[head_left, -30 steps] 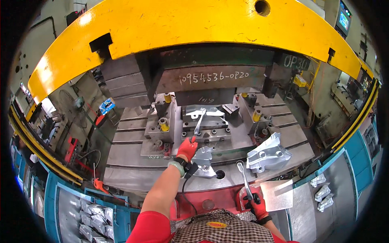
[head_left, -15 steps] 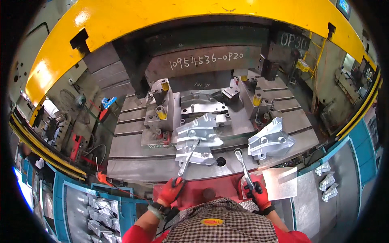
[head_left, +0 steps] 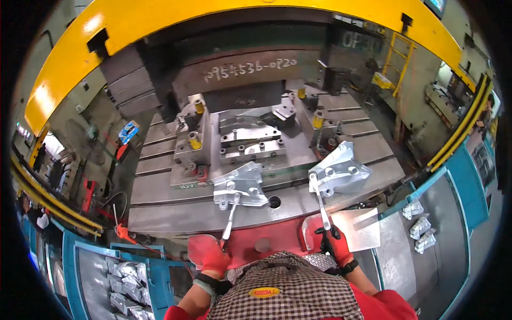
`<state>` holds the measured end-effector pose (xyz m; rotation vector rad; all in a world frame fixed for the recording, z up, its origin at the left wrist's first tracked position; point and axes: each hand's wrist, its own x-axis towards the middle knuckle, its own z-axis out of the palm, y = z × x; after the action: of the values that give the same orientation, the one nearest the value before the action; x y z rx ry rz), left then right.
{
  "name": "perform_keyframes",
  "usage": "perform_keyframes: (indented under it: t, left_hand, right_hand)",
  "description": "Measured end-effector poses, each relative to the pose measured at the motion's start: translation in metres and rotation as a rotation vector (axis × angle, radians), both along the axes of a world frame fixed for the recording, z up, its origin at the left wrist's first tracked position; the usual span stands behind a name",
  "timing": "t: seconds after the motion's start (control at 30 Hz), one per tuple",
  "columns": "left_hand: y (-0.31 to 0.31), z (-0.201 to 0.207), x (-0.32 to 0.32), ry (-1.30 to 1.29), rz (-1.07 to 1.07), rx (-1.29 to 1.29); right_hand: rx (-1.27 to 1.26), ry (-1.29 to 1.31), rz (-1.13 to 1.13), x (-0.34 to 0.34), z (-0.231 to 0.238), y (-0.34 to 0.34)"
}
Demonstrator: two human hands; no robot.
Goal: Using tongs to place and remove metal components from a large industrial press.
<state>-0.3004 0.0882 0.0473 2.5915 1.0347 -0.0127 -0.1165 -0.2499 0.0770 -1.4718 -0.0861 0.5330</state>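
My left hand (head_left: 216, 259), in a red glove, is closed on the handle of a long metal tool (head_left: 230, 221). Its far end rests against a bent, stamped metal part (head_left: 241, 184) at the front of the press bed. My right hand (head_left: 337, 245), gloved in red and black, grips a similar round-headed tool (head_left: 321, 202). That round head touches the left edge of another stamped part (head_left: 344, 173), lying farther right on the bed. Whether either tool holds its part fast cannot be seen. Behind them, the lower die (head_left: 253, 152) shows its bolts and a shaped sheet on top.
Die blocks with yellow posts (head_left: 195, 141) flank the middle. The upper die (head_left: 248, 69) hangs overhead under a yellow press frame (head_left: 213, 13). Stamped parts fill a bin (head_left: 128, 288) at left; several lie on a table (head_left: 397, 261) at right. A flat sheet (head_left: 357, 229) lies beside my right hand.
The left part has come nearer to me, uncovering the die's front face. My right tool's head has moved from beside the right part onto its edge. The view has shifted slightly.
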Motion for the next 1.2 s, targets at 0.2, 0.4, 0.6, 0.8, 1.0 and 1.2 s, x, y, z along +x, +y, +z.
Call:
perform_keyframes:
  t: [0.2,0.4,0.6,0.8,1.0,1.2]
  left_hand:
    - [-0.004,0.032,0.002,-0.054,-0.071,0.002]
    - [0.01,-0.008,-0.019,-0.451,-0.009,-0.117]
    - [0.015,-0.001,-0.023,-0.595,-0.051,-0.387]
    - [0.019,-0.021,-0.026,-0.612,-0.022,-0.43]
    - [0.033,-0.059,-0.028,-0.541,-0.14,-0.106]
    - [0.013,-0.016,-0.026,-0.693,0.063,-0.441]
  right_hand:
    - [0.043,0.128,-0.101,0.002,0.05,-0.03]
    - [-0.009,0.232,-0.145,0.003,0.048,-0.049]
    - [-0.049,0.148,-0.113,0.0,0.043,-0.044]
    - [0.192,0.187,-0.045,0.026,0.047,0.007]
    - [0.424,0.33,0.2,0.096,0.004,0.113]
    - [0.387,0.337,0.284,0.132,0.012,0.236]
